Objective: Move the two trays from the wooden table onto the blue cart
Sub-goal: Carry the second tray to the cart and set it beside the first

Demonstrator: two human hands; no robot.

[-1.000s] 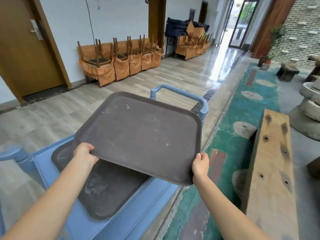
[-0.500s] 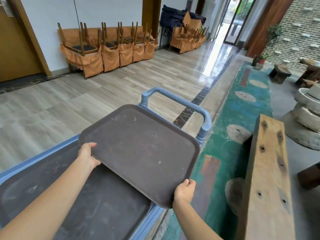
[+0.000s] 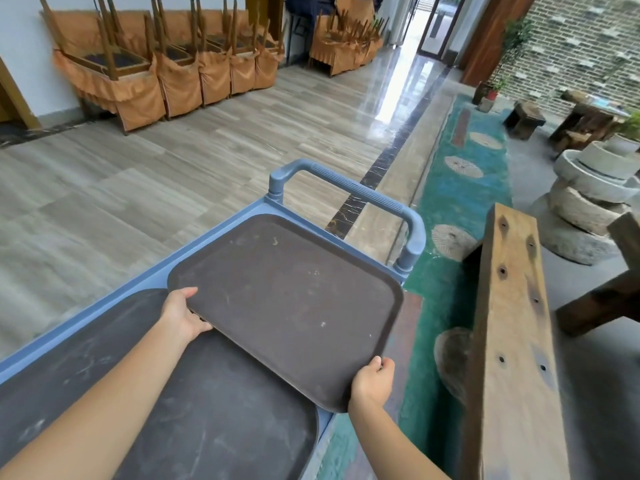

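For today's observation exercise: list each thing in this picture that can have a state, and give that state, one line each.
Upper tray: held at two edges, tilted, overlapping the lower tray.
Lower tray: lying flat on the cart.
Left hand: gripping the upper tray's left edge.
Right hand: gripping the upper tray's near corner.
Blue cart: top deck carrying trays, handle free.
Chairs: stacked along the wall.

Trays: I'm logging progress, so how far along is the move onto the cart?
Done: one tray lies flat on the blue cart. In hand: the second tray is over the cart's handle end, left hand and right hand on its near corners. Left: set it down and let go.
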